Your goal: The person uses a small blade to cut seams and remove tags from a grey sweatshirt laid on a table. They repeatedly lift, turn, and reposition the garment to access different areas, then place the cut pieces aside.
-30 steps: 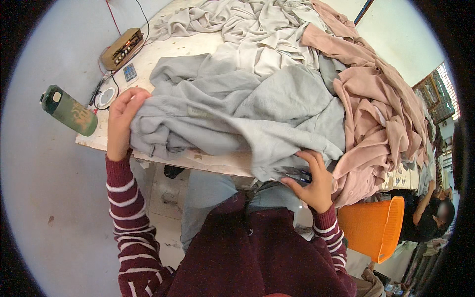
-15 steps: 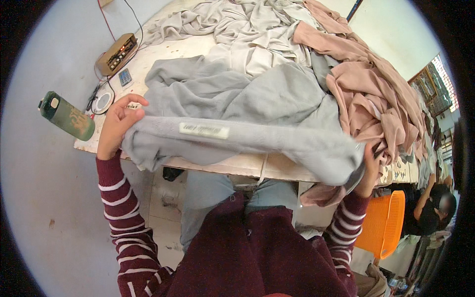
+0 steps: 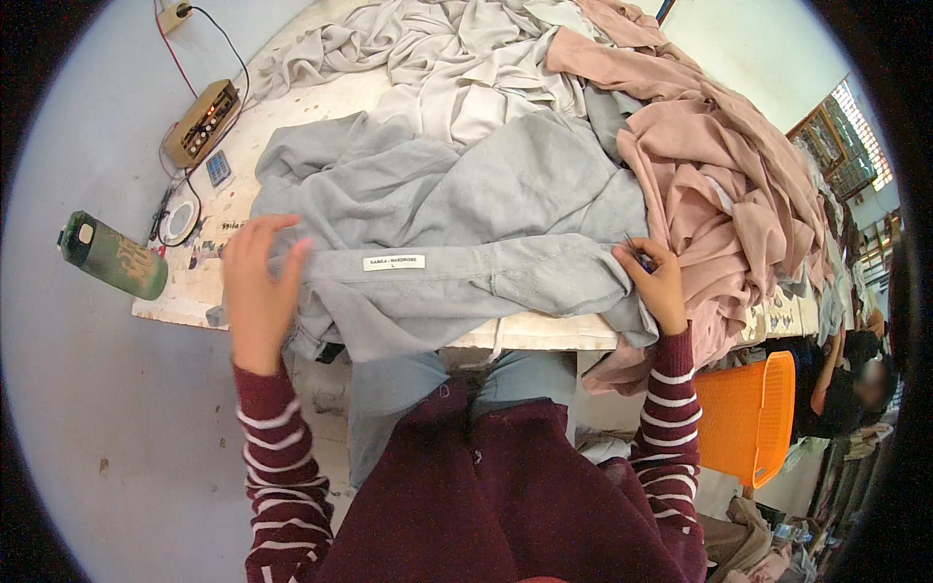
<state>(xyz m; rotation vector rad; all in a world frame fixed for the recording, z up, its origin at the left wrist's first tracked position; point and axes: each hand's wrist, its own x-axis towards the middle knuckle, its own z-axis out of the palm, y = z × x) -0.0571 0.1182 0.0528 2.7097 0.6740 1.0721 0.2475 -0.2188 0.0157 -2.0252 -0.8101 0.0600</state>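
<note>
Both hands (image 3: 258,291) (image 3: 659,284) apparently stretch grey garment (image 3: 457,223).

A small white rectangular label (image 3: 394,262) sits flat on the grey garment (image 3: 466,214), between the hands.
</note>
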